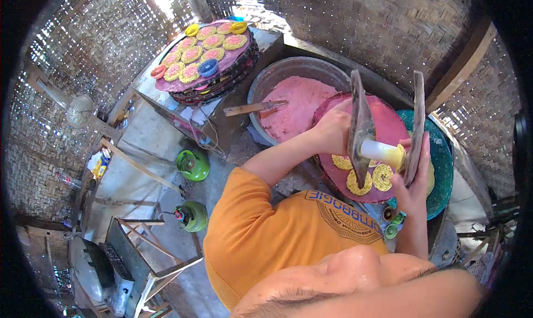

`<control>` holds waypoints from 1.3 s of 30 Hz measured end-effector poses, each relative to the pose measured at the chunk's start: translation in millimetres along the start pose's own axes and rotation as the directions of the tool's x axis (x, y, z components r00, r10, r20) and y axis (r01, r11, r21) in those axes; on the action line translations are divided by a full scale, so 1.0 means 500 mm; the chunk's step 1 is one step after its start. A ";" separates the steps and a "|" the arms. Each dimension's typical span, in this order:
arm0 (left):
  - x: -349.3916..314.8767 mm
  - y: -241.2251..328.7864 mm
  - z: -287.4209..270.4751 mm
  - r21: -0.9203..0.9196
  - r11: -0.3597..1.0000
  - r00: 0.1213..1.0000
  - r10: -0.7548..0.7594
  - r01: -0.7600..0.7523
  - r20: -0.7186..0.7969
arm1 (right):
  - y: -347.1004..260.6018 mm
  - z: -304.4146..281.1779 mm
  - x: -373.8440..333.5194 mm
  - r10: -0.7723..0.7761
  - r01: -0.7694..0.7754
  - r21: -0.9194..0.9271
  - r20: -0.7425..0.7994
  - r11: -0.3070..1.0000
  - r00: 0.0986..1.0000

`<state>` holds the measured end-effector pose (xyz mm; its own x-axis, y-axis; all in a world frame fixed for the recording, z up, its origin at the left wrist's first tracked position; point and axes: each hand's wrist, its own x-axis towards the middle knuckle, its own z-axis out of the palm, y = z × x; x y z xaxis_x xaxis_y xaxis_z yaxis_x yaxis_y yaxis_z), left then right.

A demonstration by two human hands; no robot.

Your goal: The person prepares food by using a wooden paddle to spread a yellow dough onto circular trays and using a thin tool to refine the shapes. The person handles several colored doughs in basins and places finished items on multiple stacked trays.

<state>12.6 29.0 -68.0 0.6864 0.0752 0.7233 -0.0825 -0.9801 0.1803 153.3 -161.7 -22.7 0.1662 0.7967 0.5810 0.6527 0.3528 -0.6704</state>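
Your head point(355, 279) nearest the lens, your left hand point(335, 130) and right hand point(413, 191) curl closed around a wooden press point(360, 104), apparently steadying its white tube point(377, 151) above yellow swirls point(382, 177) on a pink mat point(390, 118).

Left hand point(335, 130) and right hand point(415, 187) hold a wooden press point(379, 152) (white-tubed) — yellow coils point(382, 181) lie on a tray point(387, 111).

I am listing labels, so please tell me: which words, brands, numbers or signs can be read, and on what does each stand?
Orange shirt: blue block lettering and dark curved print, partly legible; wording not copied here.
Yellow-and-blue package: any print too small to read.
Elsewhere, I can make out no lettering.
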 end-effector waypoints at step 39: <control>0.262 -0.039 0.018 -0.657 -0.754 0.870 0.331 0.011 -0.366 | 0.156 -0.069 -0.096 0.123 -0.805 0.592 0.797 0.037 0.592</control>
<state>110.4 56.4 17.3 0.3056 -0.1924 0.9325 -0.4048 0.8602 0.3101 221.7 -189.2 -86.8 -0.4105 0.9057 -0.1062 -0.5476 -0.3379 -0.7655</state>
